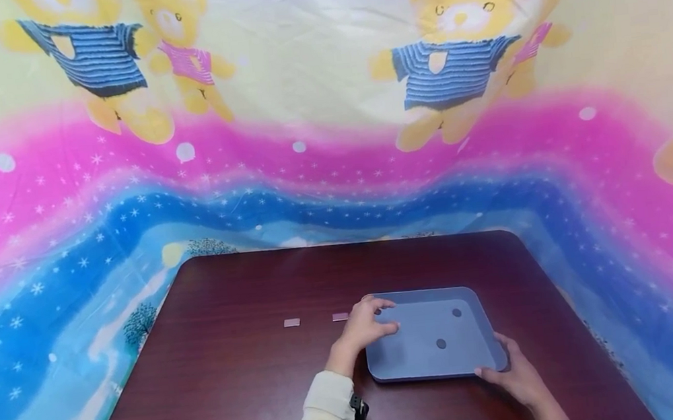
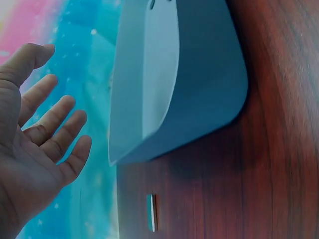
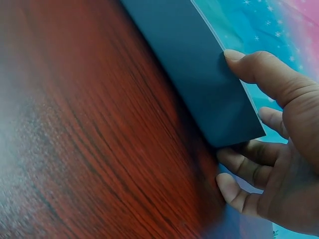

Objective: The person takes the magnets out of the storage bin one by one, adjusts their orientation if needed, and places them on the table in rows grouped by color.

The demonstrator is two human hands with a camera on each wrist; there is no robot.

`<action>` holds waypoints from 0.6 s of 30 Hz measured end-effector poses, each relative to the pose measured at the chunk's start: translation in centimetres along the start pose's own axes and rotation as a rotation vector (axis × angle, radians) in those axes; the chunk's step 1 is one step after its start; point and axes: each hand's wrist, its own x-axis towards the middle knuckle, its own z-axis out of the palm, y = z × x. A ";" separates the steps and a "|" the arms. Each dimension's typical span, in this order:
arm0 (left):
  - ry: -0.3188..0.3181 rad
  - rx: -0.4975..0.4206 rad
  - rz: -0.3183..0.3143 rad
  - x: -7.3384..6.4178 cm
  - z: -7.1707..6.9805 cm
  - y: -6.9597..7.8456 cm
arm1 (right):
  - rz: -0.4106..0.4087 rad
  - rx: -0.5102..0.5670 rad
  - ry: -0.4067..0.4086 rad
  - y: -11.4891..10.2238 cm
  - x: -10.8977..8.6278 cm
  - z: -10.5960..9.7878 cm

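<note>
A grey rectangular tray (image 1: 414, 361) with raised walls stands on the dark wooden table. My right hand (image 1: 519, 375) grips its near right corner. In the right wrist view, the thumb (image 3: 249, 63) presses on the rim while other fingers bend around the corner below. Over the tray's left side hovers my left hand (image 1: 364, 325), its fingers loosely bent and holding nothing; the left wrist view shows the palm bare. Small dark round discs lie in the tray, one towards the back right (image 1: 456, 313) and another nearer the middle (image 1: 441, 344); a third is partly hidden by the left hand.
Left of the tray, two small flat pinkish rectangular pieces lie on the table (image 1: 237, 382): one farther off (image 1: 291, 322), the other (image 1: 339, 316) beside my left hand. A curtain printed with bears (image 1: 320, 164) hangs behind the table and along its sides.
</note>
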 end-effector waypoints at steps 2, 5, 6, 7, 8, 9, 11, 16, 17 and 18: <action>-0.018 0.012 0.008 0.3 0.5 0.3 | -0.002 0.007 -0.002 0.0 0.0 0.0; -0.046 0.031 0.008 0.6 1.2 0.6 | -0.003 0.014 0.000 0.0 0.0 0.1; -0.057 0.036 0.003 0.7 1.4 0.8 | -0.004 0.019 0.001 0.0 0.0 0.1; -0.064 0.045 0.002 0.8 1.6 0.9 | -0.001 0.016 0.005 0.0 0.0 0.1; -0.071 0.060 -0.001 0.9 1.7 1.0 | 0.001 0.015 0.007 -0.1 -0.1 0.1; -0.077 0.067 -0.003 1.0 1.9 1.1 | 0.002 0.012 0.009 -0.1 -0.1 0.1; -0.087 0.079 -0.007 1.1 2.1 1.4 | 0.005 0.008 0.009 -0.1 -0.1 0.1; -0.118 0.085 -0.034 1.6 2.8 1.6 | 0.007 0.012 0.008 -0.1 -0.1 0.1; -0.126 0.093 -0.035 1.7 3.0 1.6 | 0.005 0.013 0.009 0.0 -0.1 0.1; -0.136 0.100 -0.035 1.8 3.2 1.6 | 0.007 0.016 0.009 0.0 -0.1 0.1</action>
